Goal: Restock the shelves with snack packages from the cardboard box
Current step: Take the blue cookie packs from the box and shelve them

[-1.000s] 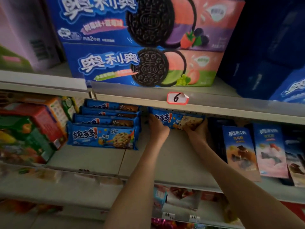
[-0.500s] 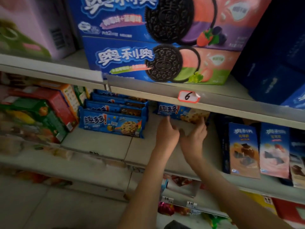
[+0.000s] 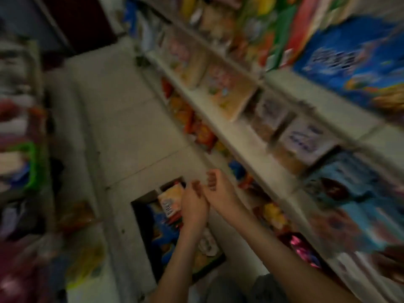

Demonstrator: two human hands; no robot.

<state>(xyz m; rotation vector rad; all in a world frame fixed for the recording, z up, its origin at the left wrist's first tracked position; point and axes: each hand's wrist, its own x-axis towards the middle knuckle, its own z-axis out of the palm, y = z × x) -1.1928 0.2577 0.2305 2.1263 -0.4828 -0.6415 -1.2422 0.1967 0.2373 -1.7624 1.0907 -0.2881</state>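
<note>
While motion blur smears most of the view, the central items read well enough to list.

Item 1: cardboard box (image 3: 141, 217), open-topped, standing on the floor (image 3: 131, 127) at 6 o'clock in the view, directly below the hands. It holds snack packages. An orange pack (image 3: 171, 199) with a barcode label stands on end at the box's far side, just at 9 o'clock of the left hand. Blue packs (image 3: 160, 235) lie deeper in, at 7 o'clock of that hand.

Item 2: left hand (image 3: 193, 206), forearm rising from 6 o'clock, poised over the box's right half. Its fingers are loosely curled with nothing in them. Whether it touches the orange pack cannot be told.

Item 3: right hand (image 3: 219, 190), forearm entering from 4 o'clock, set just beside the left hand at its 1 o'clock, the two almost touching at the wrist. Its fingers are likewise slack and half-curled, with nothing held.

Item 4: shelves (image 3: 240, 138), pale, running diagonally from 12 o'clock down to 4 o'clock, stocked with bags and boxes. A large blue carton (image 3: 354, 62) sits at 2 o'clock, and orange bags (image 3: 196, 127) on a low tier near the centre.

Item 5: floor of pale tiles, forming a narrow aisle. A second rack stands at 9 o'clock and carries a green basket (image 3: 32, 167).
</note>
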